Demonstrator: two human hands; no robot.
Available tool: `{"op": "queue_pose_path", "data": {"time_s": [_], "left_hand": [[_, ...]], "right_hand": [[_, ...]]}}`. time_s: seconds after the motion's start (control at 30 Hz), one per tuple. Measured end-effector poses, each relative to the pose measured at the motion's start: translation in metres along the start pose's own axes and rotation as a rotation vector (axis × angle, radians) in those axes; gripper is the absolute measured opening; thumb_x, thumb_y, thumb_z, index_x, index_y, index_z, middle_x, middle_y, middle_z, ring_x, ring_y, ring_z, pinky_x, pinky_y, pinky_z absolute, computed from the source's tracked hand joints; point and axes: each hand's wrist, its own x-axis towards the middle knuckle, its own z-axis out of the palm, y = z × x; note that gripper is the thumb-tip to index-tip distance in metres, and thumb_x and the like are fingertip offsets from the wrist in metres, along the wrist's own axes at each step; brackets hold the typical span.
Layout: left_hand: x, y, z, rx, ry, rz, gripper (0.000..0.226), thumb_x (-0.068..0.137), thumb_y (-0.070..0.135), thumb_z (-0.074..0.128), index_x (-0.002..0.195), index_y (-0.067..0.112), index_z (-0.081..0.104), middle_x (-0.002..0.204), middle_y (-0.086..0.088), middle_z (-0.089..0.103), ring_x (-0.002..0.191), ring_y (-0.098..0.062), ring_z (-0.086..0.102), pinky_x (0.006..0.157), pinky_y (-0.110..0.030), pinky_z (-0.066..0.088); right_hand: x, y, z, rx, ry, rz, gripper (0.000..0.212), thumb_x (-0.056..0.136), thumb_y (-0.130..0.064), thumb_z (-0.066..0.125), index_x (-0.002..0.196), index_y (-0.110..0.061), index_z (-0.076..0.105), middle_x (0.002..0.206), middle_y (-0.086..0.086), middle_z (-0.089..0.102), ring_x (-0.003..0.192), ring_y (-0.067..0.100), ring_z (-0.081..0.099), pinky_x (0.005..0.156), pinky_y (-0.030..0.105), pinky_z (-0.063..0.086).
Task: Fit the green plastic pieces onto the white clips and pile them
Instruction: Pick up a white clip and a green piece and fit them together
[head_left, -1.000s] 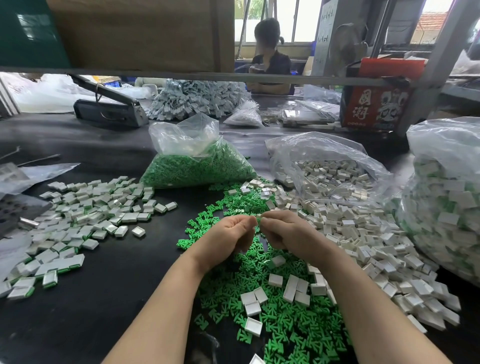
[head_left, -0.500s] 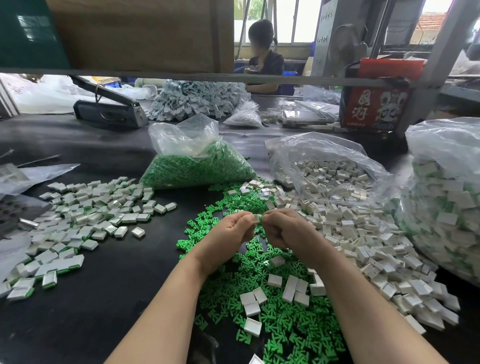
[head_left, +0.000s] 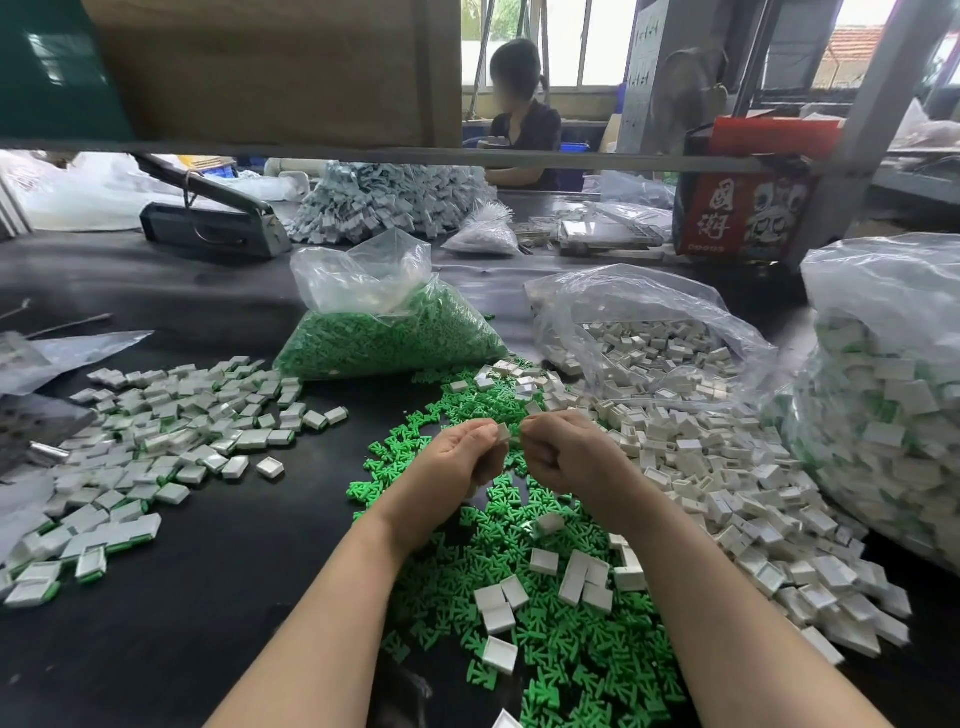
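Behind the black table, a red box reads 國潮; both hands pinch one white clip.

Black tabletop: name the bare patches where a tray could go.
Bare table lies between the finished clip pile and loose green pieces, near the left forearm, and behind that pile, before the green bag. Right of the hands, white clips crowd everything.

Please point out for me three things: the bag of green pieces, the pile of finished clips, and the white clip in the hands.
bag of green pieces (head_left: 395, 338), head view, on its filled lower part.
pile of finished clips (head_left: 171, 415), head view, middle of the pile.
white clip (head_left: 504, 432), head view, on its visible face between the fingertips.
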Motion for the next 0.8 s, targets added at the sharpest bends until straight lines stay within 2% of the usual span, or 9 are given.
{"op": "queue_pose_path", "data": {"time_s": [0.07, 0.13, 0.2, 0.27, 0.33, 0.4, 0.57, 0.67, 0.8], "left_hand": [[-0.0003, 0.0001, -0.0004, -0.028, 0.005, -0.006, 0.032, 0.101, 0.033, 0.046, 0.073, 0.03, 0.063, 0.072, 0.006, 0.05, 0.062, -0.003, 0.045, 0.058, -0.015, 0.039], [-0.0006, -0.0006, -0.0019, -0.023, -0.011, -0.012, 0.032, 0.104, 0.027, 0.043, 0.076, 0.025, 0.059, 0.071, 0.007, 0.049, 0.062, -0.004, 0.043, 0.058, -0.016, 0.037], [-0.0012, -0.0008, -0.0031, 0.007, -0.029, -0.01, 0.031, 0.104, 0.028, 0.042, 0.077, 0.025, 0.055, 0.07, 0.009, 0.047, 0.063, -0.006, 0.041, 0.06, -0.02, 0.036], [-0.0007, -0.0009, -0.004, 0.009, -0.035, -0.004, 0.029, 0.101, 0.033, 0.044, 0.074, 0.026, 0.054, 0.067, 0.011, 0.045, 0.062, -0.006, 0.04, 0.06, -0.02, 0.034], [0.0, -0.0007, -0.0036, 0.002, -0.046, -0.002, 0.026, 0.095, 0.038, 0.045, 0.072, 0.027, 0.053, 0.066, 0.012, 0.043, 0.061, -0.006, 0.038, 0.062, -0.024, 0.033], [0.0009, -0.0017, -0.0033, 0.006, -0.066, 0.002, 0.028, 0.094, 0.038, 0.045, 0.069, 0.029, 0.053, 0.064, 0.013, 0.041, 0.059, -0.006, 0.036, 0.06, -0.024, 0.032], [0.0016, -0.0037, -0.005, 0.026, -0.11, 0.013, 0.027, 0.097, 0.037, 0.042, 0.074, 0.023, 0.048, 0.062, 0.012, 0.039, 0.058, -0.008, 0.033, 0.056, -0.022, 0.032], [0.0007, -0.0049, -0.0046, 0.033, -0.13, 0.004, 0.027, 0.097, 0.036, 0.041, 0.074, 0.022, 0.046, 0.058, 0.014, 0.038, 0.053, -0.005, 0.032, 0.051, -0.017, 0.032], [0.0001, -0.007, -0.0046, 0.056, -0.15, -0.02, 0.033, 0.105, 0.028, 0.037, 0.074, 0.021, 0.045, 0.056, 0.016, 0.04, 0.05, -0.004, 0.034, 0.049, -0.013, 0.034]], "right_hand": [[-0.0021, -0.0035, 0.0004, 0.02, 0.01, -0.032, 0.044, 0.095, 0.003, 0.037, 0.055, -0.014, 0.031, 0.043, -0.012, 0.031, 0.039, 0.003, 0.027, 0.042, 0.016, 0.025], [-0.0012, -0.0018, -0.0004, 0.023, 0.006, -0.013, 0.044, 0.095, 0.004, 0.037, 0.055, -0.015, 0.031, 0.045, -0.011, 0.031, 0.04, 0.003, 0.027, 0.043, 0.016, 0.026], [-0.0009, -0.0026, 0.0017, -0.043, 0.028, 0.001, 0.045, 0.096, 0.006, 0.04, 0.058, -0.019, 0.036, 0.054, -0.01, 0.037, 0.051, 0.003, 0.034, 0.057, 0.021, 0.037], [-0.0013, -0.0046, 0.0028, -0.089, 0.053, 0.028, 0.044, 0.097, 0.005, 0.042, 0.063, -0.024, 0.039, 0.065, -0.009, 0.039, 0.062, 0.004, 0.037, 0.073, 0.027, 0.037], [-0.0024, -0.0056, 0.004, -0.072, 0.034, 0.027, 0.044, 0.097, 0.002, 0.041, 0.059, -0.019, 0.037, 0.057, -0.007, 0.035, 0.051, 0.004, 0.033, 0.057, 0.024, 0.037], [-0.0026, -0.0044, 0.0034, -0.049, 0.008, 0.03, 0.043, 0.097, -0.001, 0.039, 0.056, -0.014, 0.034, 0.049, -0.005, 0.029, 0.041, 0.005, 0.027, 0.043, 0.017, 0.027], [-0.0037, -0.0083, 0.0042, -0.116, 0.017, 0.05, 0.045, 0.098, 0.0, 0.042, 0.059, -0.022, 0.034, 0.057, -0.007, 0.031, 0.048, 0.001, 0.029, 0.05, 0.02, 0.026], [-0.0071, -0.0089, 0.0045, -0.071, 0.012, 0.066, 0.045, 0.098, -0.003, 0.04, 0.056, -0.017, 0.034, 0.053, -0.001, 0.03, 0.044, 0.008, 0.03, 0.048, 0.023, 0.026], [-0.0069, -0.0047, 0.006, -0.213, 0.018, 0.051, 0.043, 0.099, -0.008, 0.04, 0.056, -0.016, 0.039, 0.05, -0.002, 0.038, 0.046, 0.012, 0.033, 0.05, 0.032, 0.027]]}}
